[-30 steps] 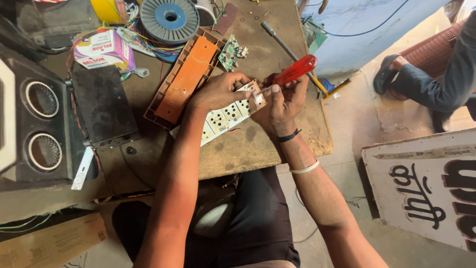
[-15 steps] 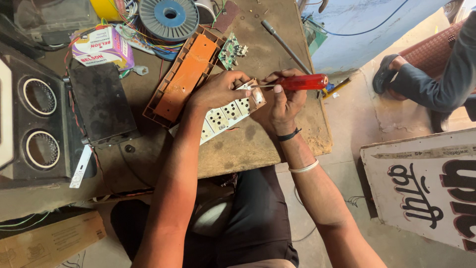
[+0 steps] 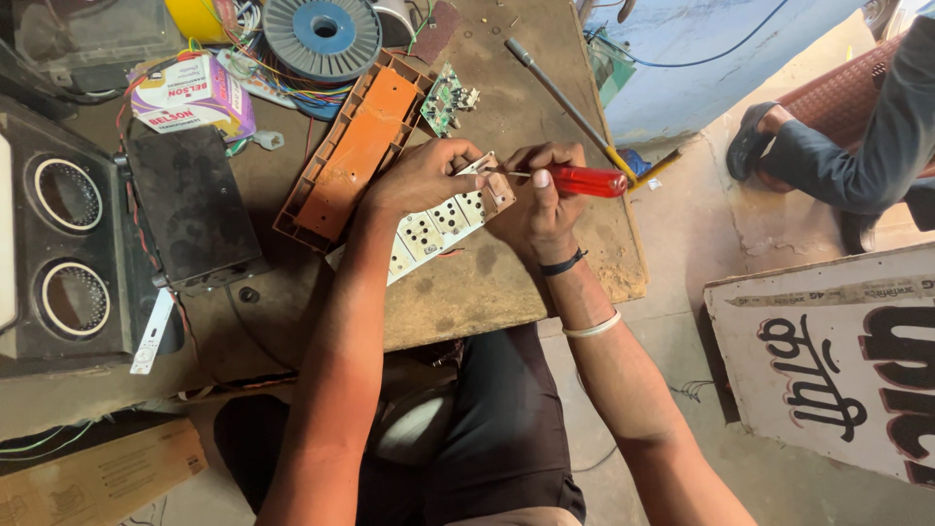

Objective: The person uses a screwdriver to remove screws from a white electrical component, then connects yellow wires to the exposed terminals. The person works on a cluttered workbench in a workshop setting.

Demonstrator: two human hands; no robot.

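My left hand [image 3: 421, 177] is clamped on the upper end of the white socket strip [image 3: 429, 232], which lies diagonally on the table [image 3: 506, 282] just beside the orange casing [image 3: 353, 151]. My right-hand fingers [image 3: 542, 156] are closed around the red-handled screwdriver [image 3: 584, 180], its tip meeting the strip's end. Right of the strip, bare table runs to the near edge.

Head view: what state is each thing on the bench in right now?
Socket strip: lying flat on the bench, held at its far end by the left hand.
Red-handled screwdriver: gripped in the right hand, tip at the strip's end.
Orange casing: open, lying flat, untouched.
Green circuit board: loose, beside the casing.
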